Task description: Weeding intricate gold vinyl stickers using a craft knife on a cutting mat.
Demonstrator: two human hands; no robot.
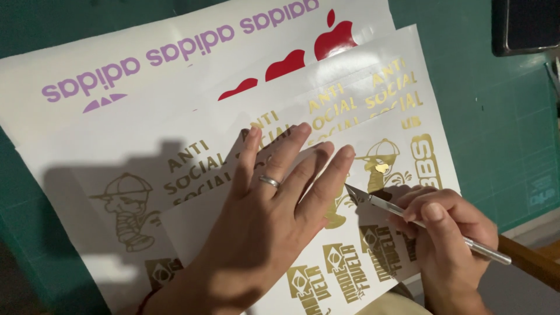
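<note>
We are pressing our spread left hand (274, 204) on the gold sticker sheet (373, 175); at 3 o'clock our right hand (446, 233) is pinching the craft knife (408, 216)

There is just one camera, and it sits on the person's head. It looks down and a little forward, from quite near. The left hand (274, 204) and right hand (449, 239) come in from the bottom edge. White sticker sheets (192, 125) fill most of the view. A green cutting mat (501, 116) shows at the right and left sides.
</note>
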